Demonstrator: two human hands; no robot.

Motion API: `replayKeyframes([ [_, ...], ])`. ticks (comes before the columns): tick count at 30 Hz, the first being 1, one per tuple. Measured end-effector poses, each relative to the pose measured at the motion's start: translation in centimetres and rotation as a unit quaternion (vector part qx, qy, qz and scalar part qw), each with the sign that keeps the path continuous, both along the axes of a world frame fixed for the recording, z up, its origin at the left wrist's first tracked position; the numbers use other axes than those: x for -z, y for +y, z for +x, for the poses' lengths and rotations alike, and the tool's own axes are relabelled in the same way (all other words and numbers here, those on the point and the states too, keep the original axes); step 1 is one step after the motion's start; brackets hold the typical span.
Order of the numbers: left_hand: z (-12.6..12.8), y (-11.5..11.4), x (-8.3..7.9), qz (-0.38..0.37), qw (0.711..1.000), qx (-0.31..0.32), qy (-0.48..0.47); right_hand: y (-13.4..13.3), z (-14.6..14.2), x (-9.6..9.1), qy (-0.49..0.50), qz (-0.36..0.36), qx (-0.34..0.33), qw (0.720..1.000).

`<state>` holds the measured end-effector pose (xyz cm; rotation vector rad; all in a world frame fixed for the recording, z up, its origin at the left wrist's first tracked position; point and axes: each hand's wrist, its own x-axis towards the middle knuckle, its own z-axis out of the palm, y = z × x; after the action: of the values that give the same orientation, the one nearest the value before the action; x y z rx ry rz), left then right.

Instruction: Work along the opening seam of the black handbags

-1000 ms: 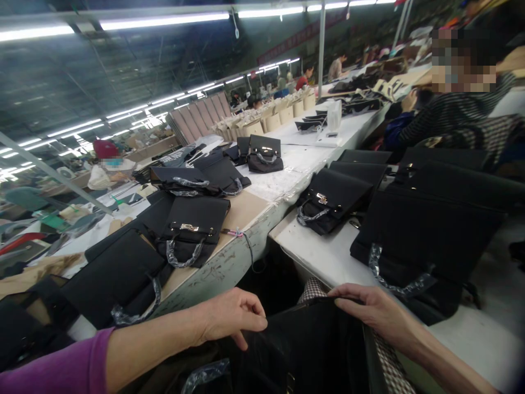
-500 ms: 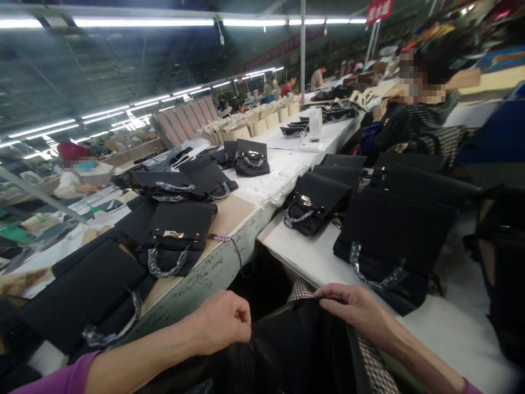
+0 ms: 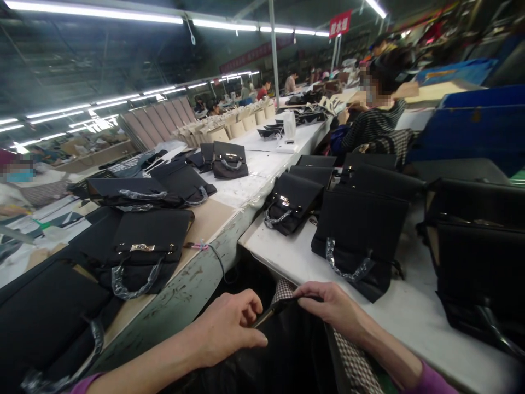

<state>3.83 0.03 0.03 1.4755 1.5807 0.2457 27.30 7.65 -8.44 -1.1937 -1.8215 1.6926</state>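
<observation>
Pinching the top rim of a black handbag [image 3: 287,350] held low in front of the desk's near edge, the left hand [image 3: 229,328] and the right hand [image 3: 332,306] each grip the thin edge; its inside is too dark to see. Matte black handbags [image 3: 361,235] with plastic-wrapped handles and metal clasps lie along the white desk [image 3: 406,317].

A bare strip of white counter [image 3: 287,254] lies open just ahead of the hands, between the clasp handbag [image 3: 292,202] and the dark gap [image 3: 241,271]; the large black bag [image 3: 361,238] blocks the right, more bags [image 3: 141,251] crowd the left counter [image 3: 213,219]
</observation>
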Motion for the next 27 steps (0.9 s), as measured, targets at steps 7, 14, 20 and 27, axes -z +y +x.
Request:
replayKeyframes([
  [7, 1.5, 1.0, 0.2, 0.056, 0.995, 0.062, 0.054, 0.0, 0.0, -0.1, -0.010, 0.021, 0.009, 1.000],
  [14, 2.0, 1.7, 1.0, 0.091, 0.992, 0.072, 0.046, -0.2, 0.2, -0.5, -0.009, 0.062, 0.005, 0.998],
  [20, 2.5, 1.4, 1.5, 0.149, 0.983, 0.074, 0.079, -0.2, 0.2, -0.1, -0.006, 0.063, 0.014, 0.998],
  [27, 2.9, 1.1, 1.5, 0.151, 0.981, 0.044, 0.113, -0.5, 0.3, -0.2, -0.003, 0.062, 0.023, 0.998],
])
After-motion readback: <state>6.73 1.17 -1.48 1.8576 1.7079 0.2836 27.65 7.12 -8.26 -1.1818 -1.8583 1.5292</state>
